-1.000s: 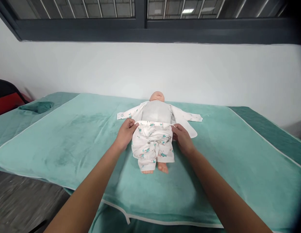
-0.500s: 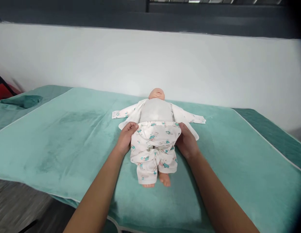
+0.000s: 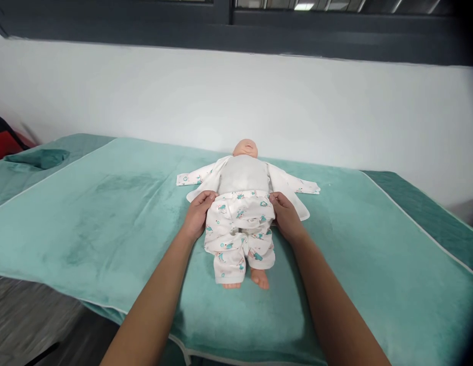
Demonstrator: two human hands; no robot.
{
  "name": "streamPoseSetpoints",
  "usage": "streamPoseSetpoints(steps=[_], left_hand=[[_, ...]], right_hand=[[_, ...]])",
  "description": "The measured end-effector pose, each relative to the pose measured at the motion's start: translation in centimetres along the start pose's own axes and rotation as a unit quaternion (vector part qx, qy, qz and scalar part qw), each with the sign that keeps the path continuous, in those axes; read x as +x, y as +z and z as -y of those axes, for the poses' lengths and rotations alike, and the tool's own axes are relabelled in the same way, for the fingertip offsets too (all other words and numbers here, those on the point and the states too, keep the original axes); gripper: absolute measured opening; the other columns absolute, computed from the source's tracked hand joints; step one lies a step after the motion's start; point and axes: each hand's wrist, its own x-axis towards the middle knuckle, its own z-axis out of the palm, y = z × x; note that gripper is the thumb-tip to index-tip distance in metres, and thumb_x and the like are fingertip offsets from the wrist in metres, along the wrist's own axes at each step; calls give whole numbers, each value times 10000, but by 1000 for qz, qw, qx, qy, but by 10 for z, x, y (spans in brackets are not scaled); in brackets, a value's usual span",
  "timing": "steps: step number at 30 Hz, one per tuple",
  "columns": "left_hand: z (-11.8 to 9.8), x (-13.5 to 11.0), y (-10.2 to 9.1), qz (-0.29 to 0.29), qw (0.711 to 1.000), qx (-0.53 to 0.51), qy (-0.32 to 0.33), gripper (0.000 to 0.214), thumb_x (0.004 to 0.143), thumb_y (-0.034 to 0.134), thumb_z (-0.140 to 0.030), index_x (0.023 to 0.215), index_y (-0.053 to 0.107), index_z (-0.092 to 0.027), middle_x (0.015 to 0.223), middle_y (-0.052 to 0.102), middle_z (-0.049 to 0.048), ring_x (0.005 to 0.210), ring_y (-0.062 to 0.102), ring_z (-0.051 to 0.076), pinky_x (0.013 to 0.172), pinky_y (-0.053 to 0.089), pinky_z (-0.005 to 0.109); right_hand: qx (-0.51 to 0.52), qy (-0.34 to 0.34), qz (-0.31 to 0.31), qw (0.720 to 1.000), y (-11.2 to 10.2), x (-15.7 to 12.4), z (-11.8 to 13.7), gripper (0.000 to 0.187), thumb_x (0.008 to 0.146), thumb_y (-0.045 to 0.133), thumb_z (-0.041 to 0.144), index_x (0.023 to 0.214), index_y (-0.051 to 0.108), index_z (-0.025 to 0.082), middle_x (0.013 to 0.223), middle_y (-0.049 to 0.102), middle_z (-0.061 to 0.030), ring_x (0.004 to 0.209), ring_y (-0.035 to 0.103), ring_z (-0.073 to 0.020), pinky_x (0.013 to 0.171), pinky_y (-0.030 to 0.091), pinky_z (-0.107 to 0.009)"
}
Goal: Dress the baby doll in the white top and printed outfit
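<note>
A baby doll (image 3: 245, 173) lies on its back in the middle of a bed, its head (image 3: 245, 148) at the far side and its feet (image 3: 260, 278) toward the near edge. It wears white pajama trousers (image 3: 240, 216) printed with small teal figures, and both hands are clamped on their waistband (image 3: 242, 194): the left hand (image 3: 198, 213) pinches the left end between thumb and fingers, the right hand (image 3: 285, 213) grips the right end. The hands are apart from each other, with the width of the trousers between them. The waistband sits across the doll's lower torso, and the legs are creased and bunched — the left cuff leaves only toes showing, while the right one leaves most of a foot bare. A matching white jacket (image 3: 288, 180) is spread open under the doll, its sleeves stretched out to left and right and its front panels folded back, so the pale, plain torso shows between them. Under everything is a teal plush cover (image 3: 107, 213) with white piping, darker along the far right. A bunched hollow of teal fabric (image 3: 40, 158) lies at the far left — just beside it, at the edge of view, is a red and black object (image 3: 5, 145). Beyond the bed stands a white wall (image 3: 236, 96) below a dark window frame (image 3: 183, 33).
</note>
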Motion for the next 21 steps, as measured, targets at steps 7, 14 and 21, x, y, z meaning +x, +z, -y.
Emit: streamPoseSetpoints(steps=[7, 14, 21], left_hand=[[-1, 0, -10, 82, 997, -8, -10, 362, 614, 634, -123, 966, 693, -180, 838, 661, 11, 753, 584, 149, 659, 426, 237], [-5, -2, -14, 145, 987, 56, -28, 355, 685, 747, -182, 1020, 628, -189, 969, 636, 22, 872, 579, 144, 740, 438, 230], [-5, -2, -13, 163, 976, 134, -43, 211, 792, 699, -322, 905, 587, -183, 884, 600, -6, 757, 521, 115, 633, 387, 200]], right_hand=[[27, 1, 95, 995, -14, -7, 9, 281, 754, 701, 376, 949, 561, 228, 910, 656, -1, 778, 602, -148, 633, 488, -247], [-81, 36, -23, 996, -5, -2, 0, 215, 743, 649, 349, 868, 515, 237, 679, 598, 43, 551, 507, -114, 469, 435, -217], [-70, 18, -3, 997, -4, 11, 2, 404, 684, 656, 230, 1077, 561, 238, 1144, 683, -63, 884, 657, -202, 541, 519, -242]])
